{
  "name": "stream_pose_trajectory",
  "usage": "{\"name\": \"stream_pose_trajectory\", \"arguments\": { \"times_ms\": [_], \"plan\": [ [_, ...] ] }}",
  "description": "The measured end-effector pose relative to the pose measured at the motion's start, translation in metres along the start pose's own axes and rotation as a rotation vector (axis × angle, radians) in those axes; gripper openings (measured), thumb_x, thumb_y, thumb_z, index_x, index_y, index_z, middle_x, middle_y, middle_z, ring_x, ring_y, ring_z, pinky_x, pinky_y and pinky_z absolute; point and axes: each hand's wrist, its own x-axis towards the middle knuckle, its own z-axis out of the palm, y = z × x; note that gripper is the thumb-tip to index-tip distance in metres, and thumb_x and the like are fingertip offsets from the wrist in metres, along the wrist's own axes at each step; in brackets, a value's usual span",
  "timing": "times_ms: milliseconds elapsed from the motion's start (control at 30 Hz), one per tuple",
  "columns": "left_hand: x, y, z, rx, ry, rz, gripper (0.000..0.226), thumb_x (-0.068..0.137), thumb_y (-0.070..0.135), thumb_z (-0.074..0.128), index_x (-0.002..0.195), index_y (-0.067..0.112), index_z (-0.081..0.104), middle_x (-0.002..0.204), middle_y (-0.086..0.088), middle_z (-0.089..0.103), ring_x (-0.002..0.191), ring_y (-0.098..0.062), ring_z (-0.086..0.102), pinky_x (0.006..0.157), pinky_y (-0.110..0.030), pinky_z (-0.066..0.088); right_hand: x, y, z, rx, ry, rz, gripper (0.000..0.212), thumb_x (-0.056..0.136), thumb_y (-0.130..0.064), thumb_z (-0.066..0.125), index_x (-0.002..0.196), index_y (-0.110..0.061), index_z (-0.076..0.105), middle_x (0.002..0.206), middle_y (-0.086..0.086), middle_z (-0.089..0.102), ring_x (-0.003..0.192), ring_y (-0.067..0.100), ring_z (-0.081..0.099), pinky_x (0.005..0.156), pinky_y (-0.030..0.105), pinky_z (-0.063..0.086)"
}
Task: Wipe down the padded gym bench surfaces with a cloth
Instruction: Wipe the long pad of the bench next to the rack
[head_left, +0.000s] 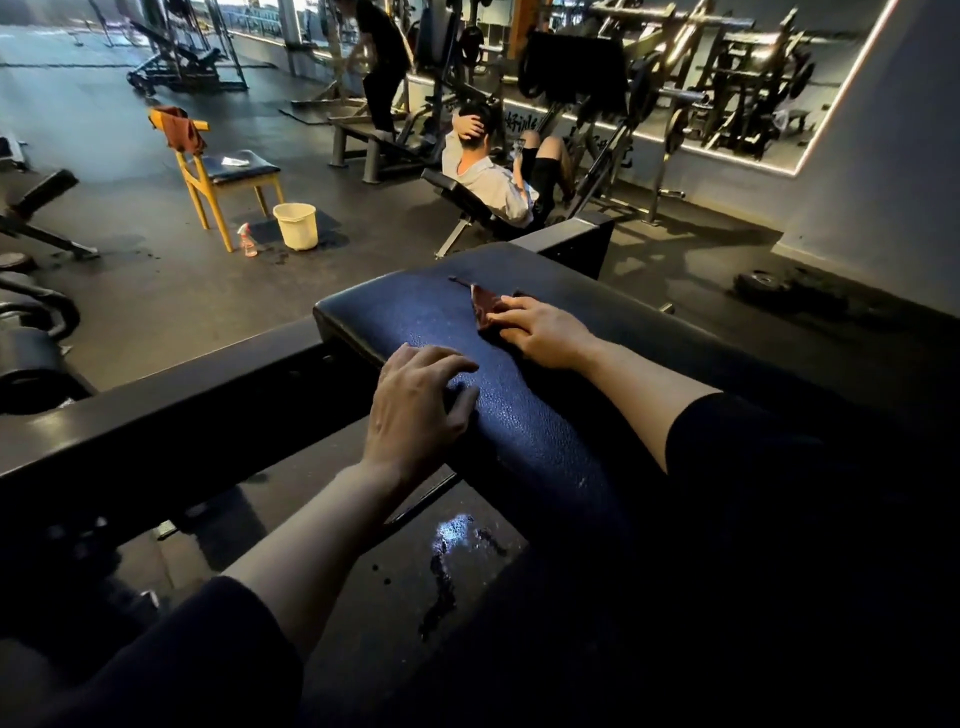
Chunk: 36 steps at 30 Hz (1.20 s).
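A dark blue padded bench pad (415, 312) fills the middle of the head view, glossy under a light. A dark red cloth (484, 305) lies on its upper part. My right hand (540, 330) presses on the cloth's near edge, fingers bent over it and pointing left. My left hand (415, 410) rests on the pad's near left edge, fingers spread and lightly curved, thumb down the side, holding nothing. Both forearms come from dark sleeves at the bottom.
A black steel frame beam (171, 415) runs left of the pad. Wet patches (447, 566) shine on the floor below. A yellow chair (218, 176), a white bucket (295, 224) and a spray bottle (247, 240) stand beyond. A person (488, 171) sits on a machine; another stands behind.
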Motion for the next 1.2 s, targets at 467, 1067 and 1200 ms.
{"name": "stream_pose_trajectory", "arguments": {
  "times_ms": [467,1067,1200],
  "plan": [
    [-0.105,0.079,0.003,-0.165,-0.016,-0.119,0.039,0.083,0.016,0.065,0.121,0.010,0.057,0.118,-0.007,0.054,0.105,-0.022,0.053,0.092,-0.038,0.046,-0.168,-0.034,0.002,0.013,0.013,-0.039,0.038,0.098,-0.032,0.048,0.136,-0.028,0.051,0.154,-0.005,0.030,0.143,0.016,0.023,0.116,0.035,0.022],
    [-0.182,0.176,0.002,-0.687,0.060,-0.489,0.023,0.097,0.015,0.050,0.119,0.014,0.057,0.109,-0.004,0.065,0.099,-0.017,0.064,0.090,-0.042,0.053,-0.322,-0.055,-0.009,-0.117,0.310,-0.213,0.040,0.088,-0.017,0.061,0.127,-0.019,0.059,0.137,0.004,0.051,0.123,0.025,0.048,0.101,0.044,0.042],
    [-0.168,0.177,0.004,-0.742,-0.031,-0.540,0.029,0.095,0.013,0.052,0.123,0.016,0.058,0.111,-0.006,0.065,0.103,-0.020,0.063,0.092,-0.045,0.052,-0.324,-0.053,-0.007,-0.265,0.089,-0.012,0.062,0.092,-0.026,0.055,0.148,-0.018,0.029,0.155,0.012,0.023,0.142,0.028,0.021,0.113,0.042,0.026]
  ]
}}
